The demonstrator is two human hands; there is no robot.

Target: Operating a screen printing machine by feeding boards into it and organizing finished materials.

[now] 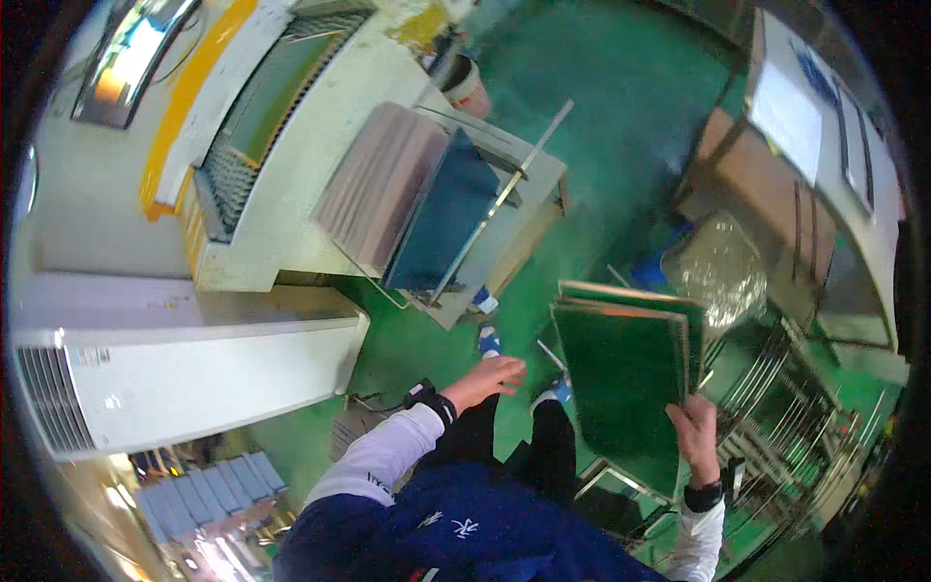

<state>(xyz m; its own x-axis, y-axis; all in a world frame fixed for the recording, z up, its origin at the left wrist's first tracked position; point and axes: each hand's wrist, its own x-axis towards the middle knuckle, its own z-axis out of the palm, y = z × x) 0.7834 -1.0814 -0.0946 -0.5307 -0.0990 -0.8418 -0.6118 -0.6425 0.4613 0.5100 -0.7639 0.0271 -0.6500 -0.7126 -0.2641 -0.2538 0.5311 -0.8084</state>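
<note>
My left hand (492,381) hangs over the floor in front of my legs. Its fingers point to the right, loosely stretched, and nothing shows in them. On the right, a stack of dark green panels (621,388) with copper-coloured edges leans at a tilt. My right hand (695,438) is closed on the right edge of the panels, its thumb against the front face; how many it grips is hidden. Below the panels, part of a metal frame (626,477) shows.
Ahead stands a rack of pinkish and dark blue panels (456,213) with a metal bar across it. A white machine with rollers (228,189) is at the far left, a white cabinet (194,378) nearer. Metal racks (776,398) and a plastic-wrapped bundle (720,270) stand at right.
</note>
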